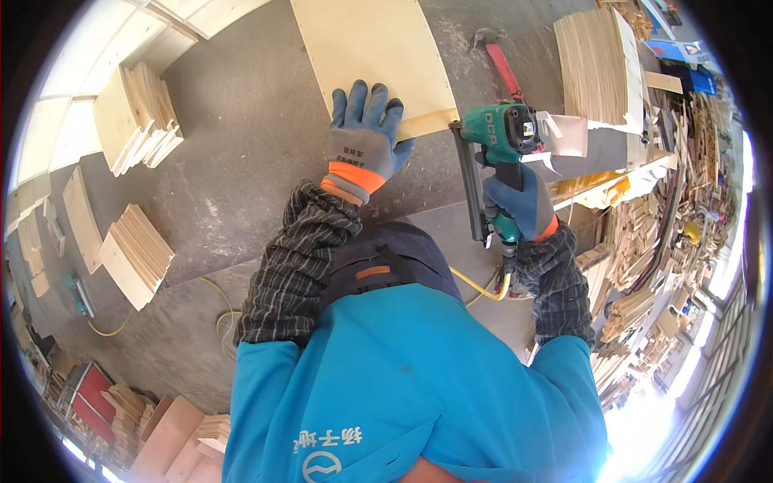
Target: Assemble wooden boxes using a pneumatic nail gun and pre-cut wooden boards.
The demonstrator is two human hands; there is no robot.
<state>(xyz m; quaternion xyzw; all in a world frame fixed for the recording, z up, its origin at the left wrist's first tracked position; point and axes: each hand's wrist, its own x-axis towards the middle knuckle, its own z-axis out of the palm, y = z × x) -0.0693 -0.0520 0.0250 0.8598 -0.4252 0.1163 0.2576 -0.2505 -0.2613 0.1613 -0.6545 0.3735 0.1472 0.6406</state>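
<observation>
A pale plywood panel (374,52) lies on the dark worktable, with a narrow wood strip (427,123) along its near edge. My left hand (364,137), in a blue and grey work glove with an orange cuff, rests on the panel's near left corner. Its fingers are stretched out flat, the thumb by the strip. Gloved as well, my right hand (522,200) is wrapped round the handle of a green pneumatic nail gun (493,133). The gun's nose touches or nearly touches the right end of the strip. A yellow air hose (481,290) trails from below the grip.
A hammer (503,68) with a red handle lies beyond the gun. Stacked thin boards (594,68) stand at the right. More board stacks (137,253) sit at the left, near another green tool (79,294). Piled wood scraps (636,249) fill the far right.
</observation>
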